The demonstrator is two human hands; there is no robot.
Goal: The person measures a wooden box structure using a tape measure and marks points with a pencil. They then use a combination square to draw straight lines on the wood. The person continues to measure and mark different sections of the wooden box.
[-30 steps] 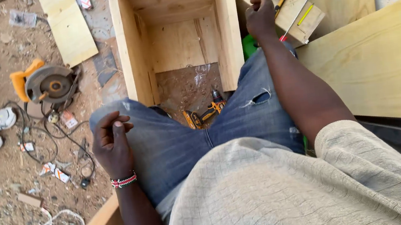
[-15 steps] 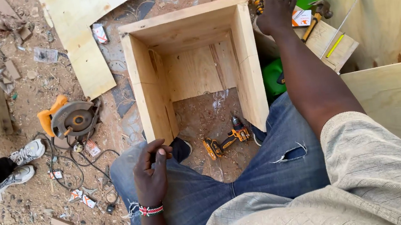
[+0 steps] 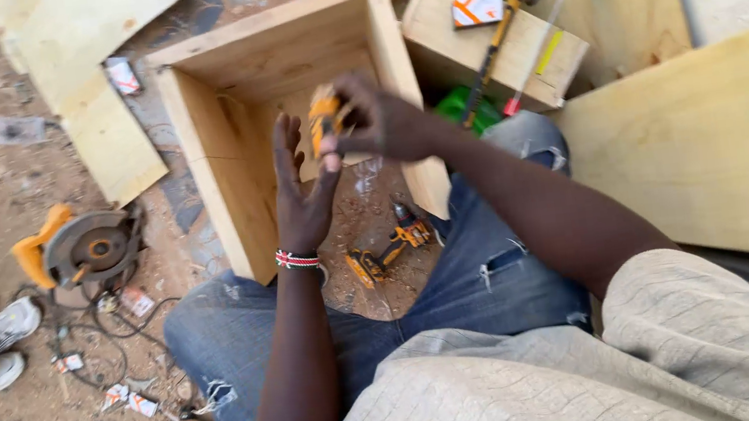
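Nearest: grey shirt and torn blue jeans [image 3: 248, 338] of the seated person, knees spread.

Between the knees, on the sawdust-strewn ground: an orange cordless drill [image 3: 388, 248], lying on its side, untouched.

Left hand [image 3: 302, 195] — raised, palm up toward the right, fingers spread and holding nothing; beaded band at the wrist. Its fingertips lie just beside the item below.

Right hand [image 3: 378, 121] — fingers closed round a small orange box [image 3: 324, 117], tilted over the left palm. Motion blur hides whether the box is open.

Behind both hands: an open plywood box frame [image 3: 277, 57], standing on its side, hollow toward the camera.

Left, on the dirt: an orange circular saw [image 3: 78, 249] with tangled cord; a shoe at the edge.

Far right: a smaller wooden box [image 3: 480, 62] bearing a hammer [image 3: 495, 32] and a small carton; green containers behind it.

Risk, as judged: if the orange box holds small loose pieces, a hasty tip could send them past the open palm into the sawdust, hard to find there.
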